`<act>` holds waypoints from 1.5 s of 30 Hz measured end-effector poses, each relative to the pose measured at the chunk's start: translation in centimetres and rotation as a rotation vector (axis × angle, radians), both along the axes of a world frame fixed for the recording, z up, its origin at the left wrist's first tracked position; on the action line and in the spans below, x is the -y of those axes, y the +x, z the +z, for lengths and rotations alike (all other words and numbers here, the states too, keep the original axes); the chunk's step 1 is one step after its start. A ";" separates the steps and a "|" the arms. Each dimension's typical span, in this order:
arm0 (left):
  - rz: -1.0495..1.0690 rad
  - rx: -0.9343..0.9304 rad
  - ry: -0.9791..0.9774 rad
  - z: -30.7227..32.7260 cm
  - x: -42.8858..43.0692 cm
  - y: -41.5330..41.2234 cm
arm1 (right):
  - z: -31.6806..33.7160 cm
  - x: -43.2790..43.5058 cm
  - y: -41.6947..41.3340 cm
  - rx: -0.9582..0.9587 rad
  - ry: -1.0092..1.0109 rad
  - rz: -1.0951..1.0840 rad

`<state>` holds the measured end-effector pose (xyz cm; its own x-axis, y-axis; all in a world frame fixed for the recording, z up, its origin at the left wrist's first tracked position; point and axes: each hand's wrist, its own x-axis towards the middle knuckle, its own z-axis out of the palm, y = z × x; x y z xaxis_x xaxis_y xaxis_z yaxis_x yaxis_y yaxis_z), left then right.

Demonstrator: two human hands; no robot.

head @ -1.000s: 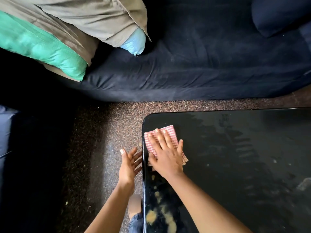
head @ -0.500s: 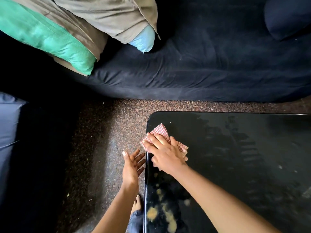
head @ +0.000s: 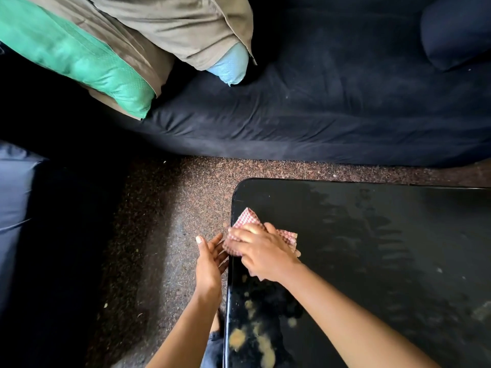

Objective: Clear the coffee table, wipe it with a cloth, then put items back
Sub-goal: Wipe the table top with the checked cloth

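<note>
Coffee table (head: 372,235), glossy black, fills the view from 3 to 6 o'clock, and nothing is seen standing on the part in view, so the clearing is judged done and the wiping is in hand. A dark sofa (head: 318,115) is spread from 12 to 3 o'clock, with a green cushion (head: 79,57) and a tan cushion (head: 172,30) piled at 10 to 11 o'clock. The right hand (head: 263,253) is laid on the cloth, fingers spread over it and pressing, not closed round it, as far as the blur allows. The left hand (head: 210,264) is held open and cupped, holding nothing, just beside the table's edge at 7 o'clock of the cloth. The checked red cloth (head: 247,217) lies at 6 o'clock, on the table's left edge. Pale yellowish patches (head: 236,338) show nearer the person; whether dirt or reflection cannot be told. Most wiping and the putting back are judged left.
</note>
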<state>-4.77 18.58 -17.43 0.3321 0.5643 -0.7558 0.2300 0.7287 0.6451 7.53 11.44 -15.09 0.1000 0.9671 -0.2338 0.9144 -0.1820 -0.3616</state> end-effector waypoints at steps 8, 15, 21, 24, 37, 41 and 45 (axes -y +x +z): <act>0.043 0.015 -0.003 0.3 0.5 -0.2 | -1.3 7.0 0.5 0.086 -0.029 -0.486; 0.004 0.010 0.014 0.2 0.8 -1.0 | -2.7 5.4 -5.4 0.197 -0.070 -0.421; -0.013 -0.011 0.000 0.2 0.5 -2.0 | -3.6 9.7 -2.7 0.300 -0.137 -0.620; -0.019 -0.009 0.009 0.1 0.8 -2.3 | -3.4 7.0 -5.3 0.252 -0.114 -0.697; -0.085 -0.015 0.017 0.8 1.2 -3.4 | -3.4 8.0 -6.7 0.208 -0.177 -0.914; -0.105 -0.019 0.019 0.5 1.7 -4.2 | -3.0 4.0 -10.2 0.176 -0.092 -0.710; -0.125 -0.012 0.033 0.8 2.1 -4.6 | -3.0 5.0 -9.8 0.222 -0.083 -0.542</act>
